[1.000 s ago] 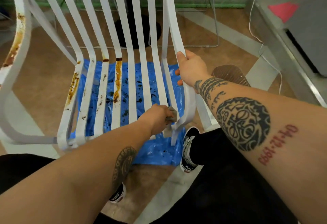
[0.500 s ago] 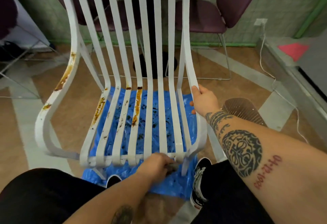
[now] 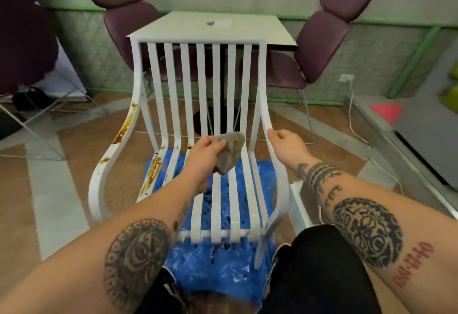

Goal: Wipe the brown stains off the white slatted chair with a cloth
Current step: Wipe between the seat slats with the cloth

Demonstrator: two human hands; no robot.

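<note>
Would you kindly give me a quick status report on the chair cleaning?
Left hand grips cloth over the seat. Right hand holds chair by its right rail. Brown stains on left rail, unwiped. Nothing blocking.

Your left forearm and cloth cover some chair slats; your right hand hides its fingers behind the rail; the dark speck on the table is too small to tell.
</note>
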